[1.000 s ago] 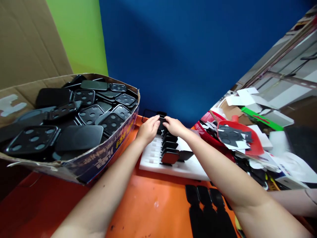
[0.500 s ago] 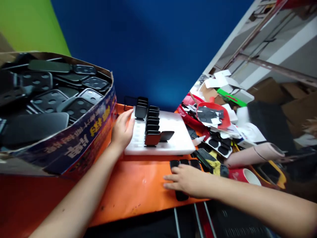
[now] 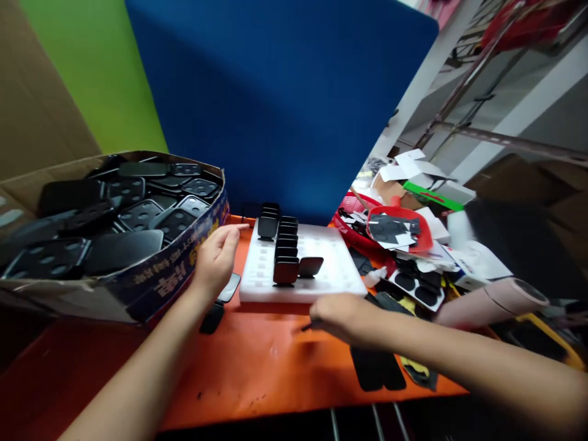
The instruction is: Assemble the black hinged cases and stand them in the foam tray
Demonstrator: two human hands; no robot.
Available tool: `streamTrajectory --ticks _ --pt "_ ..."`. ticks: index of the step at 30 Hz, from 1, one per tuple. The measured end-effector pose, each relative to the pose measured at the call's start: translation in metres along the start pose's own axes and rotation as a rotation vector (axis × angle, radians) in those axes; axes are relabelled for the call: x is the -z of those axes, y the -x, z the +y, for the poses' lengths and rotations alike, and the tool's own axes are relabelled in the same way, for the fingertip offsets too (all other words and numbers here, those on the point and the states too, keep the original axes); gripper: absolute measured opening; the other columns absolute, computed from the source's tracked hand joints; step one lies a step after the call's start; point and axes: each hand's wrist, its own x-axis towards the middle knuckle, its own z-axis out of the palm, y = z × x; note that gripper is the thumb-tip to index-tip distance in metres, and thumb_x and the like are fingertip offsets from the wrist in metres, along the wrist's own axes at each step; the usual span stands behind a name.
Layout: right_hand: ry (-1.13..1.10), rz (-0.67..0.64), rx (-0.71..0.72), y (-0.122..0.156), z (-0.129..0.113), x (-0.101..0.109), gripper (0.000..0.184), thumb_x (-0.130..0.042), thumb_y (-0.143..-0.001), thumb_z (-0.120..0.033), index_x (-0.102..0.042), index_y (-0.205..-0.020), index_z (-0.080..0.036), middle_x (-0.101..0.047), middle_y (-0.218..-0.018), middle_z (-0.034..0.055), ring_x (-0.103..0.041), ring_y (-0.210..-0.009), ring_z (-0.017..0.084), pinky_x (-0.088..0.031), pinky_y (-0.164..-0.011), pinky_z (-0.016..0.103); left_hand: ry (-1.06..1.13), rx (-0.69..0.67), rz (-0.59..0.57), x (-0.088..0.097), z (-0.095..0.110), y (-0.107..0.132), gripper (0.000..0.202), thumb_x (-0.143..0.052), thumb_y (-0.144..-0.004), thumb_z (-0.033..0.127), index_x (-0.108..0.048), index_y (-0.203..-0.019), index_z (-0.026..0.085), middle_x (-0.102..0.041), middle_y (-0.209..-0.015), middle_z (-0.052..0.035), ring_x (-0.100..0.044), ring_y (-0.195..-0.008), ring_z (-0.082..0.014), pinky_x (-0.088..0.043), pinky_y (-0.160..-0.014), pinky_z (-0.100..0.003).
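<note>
A white slotted block (image 3: 335, 251) stands on the orange tabletop. A row of black rounded plates (image 3: 286, 269) rises upright from it, with a shorter row to the left and one single plate beside it. Left of the block, my left hand (image 3: 215, 260) has its index finger stretched out and nothing visible in it. My right hand (image 3: 344, 315) is closed at the block's front edge, blurred, with the dark end of a thin black plate showing under its fingers. Below that hand more black plates (image 3: 374, 367) lie flat on the table.
A large carton (image 3: 165, 288) full of black plates stands at the left. A blue panel (image 3: 285, 104) rises behind the block. To the right are a red basket (image 3: 358, 236), a red dustpan (image 3: 425, 229) with scraps and a pink roll (image 3: 496, 300).
My right hand has lifted from the flat plates toward the block and closed on a black plate. My left hand has moved away from the block's left edge. The view has shifted.
</note>
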Motion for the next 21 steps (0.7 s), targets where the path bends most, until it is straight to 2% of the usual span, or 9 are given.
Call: streamTrajectory --ticks 2,4,6,9,12,16,21 --pt "-0.178 0.239 -0.176 -0.034 0.0 0.029 0.021 -0.044 -0.091 -0.028 -0.054 -0.108 -0.022 -0.065 -0.092 0.0025 -0.06 -0.078 0.015 -0.042 -0.067 0.024 0.159 0.049 -0.011 0.001 0.01 -0.012 0.046 -0.033 -0.092 0.048 -0.064 -0.105 0.016 -0.067 -0.108 -0.0099 -0.062 -0.1 -0.0223 -0.046 -0.092 -0.038" --pt "-0.194 0.433 -0.317 -0.072 0.01 0.05 0.025 -0.044 -0.091 -0.029 -0.05 -0.114 -0.022 -0.066 -0.093 0.0023 -0.06 -0.078 0.016 -0.041 -0.067 0.025 0.238 0.025 -0.016 -0.004 0.016 -0.024 0.052 -0.028 -0.093 0.05 -0.06 -0.112 0.015 -0.065 -0.113 -0.011 -0.062 -0.102 -0.0224 -0.047 -0.091 -0.039" --pt "-0.147 0.457 -0.385 -0.108 0.026 0.058 0.024 -0.039 -0.092 -0.03 -0.05 -0.113 -0.022 -0.066 -0.089 0.0016 -0.061 -0.075 0.017 -0.04 -0.064 0.025 0.186 -0.053 -0.032 -0.011 0.016 -0.035 0.051 -0.029 -0.093 0.049 -0.056 -0.12 0.016 -0.061 -0.121 -0.0111 -0.059 -0.107 -0.0223 -0.046 -0.093 -0.039" --pt "0.005 0.379 -0.472 -0.15 0.053 0.052 0.024 -0.038 -0.092 -0.029 -0.052 -0.111 -0.022 -0.066 -0.093 0.0046 -0.061 -0.083 0.02 -0.039 -0.067 0.026 -0.092 -0.177 -0.139 -0.024 0.002 -0.046 0.046 -0.033 -0.093 0.043 -0.053 -0.125 0.017 -0.056 -0.128 -0.01 -0.053 -0.116 -0.0215 -0.041 -0.1 -0.038" --pt "0.155 0.256 -0.542 -0.169 0.072 0.04 0.028 -0.038 -0.092 -0.032 -0.051 -0.115 -0.023 -0.065 -0.101 0.0087 -0.058 -0.094 0.024 -0.04 -0.075 0.031 -0.31 -0.224 -0.249 -0.033 -0.018 -0.051 0.043 -0.034 -0.093 0.039 -0.055 -0.123 0.017 -0.056 -0.129 -0.0087 -0.049 -0.121 -0.0204 -0.037 -0.103 -0.038" --pt "0.171 0.13 -0.511 -0.177 0.088 0.031 0.033 -0.036 -0.093 -0.035 -0.048 -0.121 -0.024 -0.062 -0.11 0.0104 -0.056 -0.101 0.026 -0.04 -0.081 0.036 -0.369 -0.216 -0.251 -0.04 -0.039 -0.047 0.041 -0.035 -0.092 0.036 -0.056 -0.122 0.017 -0.055 -0.129 -0.0085 -0.05 -0.121 -0.0196 -0.037 -0.104 -0.036" --pt "0.122 -0.012 -0.465 -0.19 0.094 0.028 0.027 -0.042 -0.091 -0.035 -0.059 -0.109 -0.024 -0.065 -0.106 0.0078 -0.056 -0.103 0.027 -0.03 -0.094 0.05 -0.435 -0.189 -0.228 -0.048 -0.06 -0.037 0.039 -0.036 -0.092 0.035 -0.062 -0.115 0.019 -0.061 -0.122 -0.0074 -0.055 -0.114 -0.0217 -0.042 -0.1 -0.038"
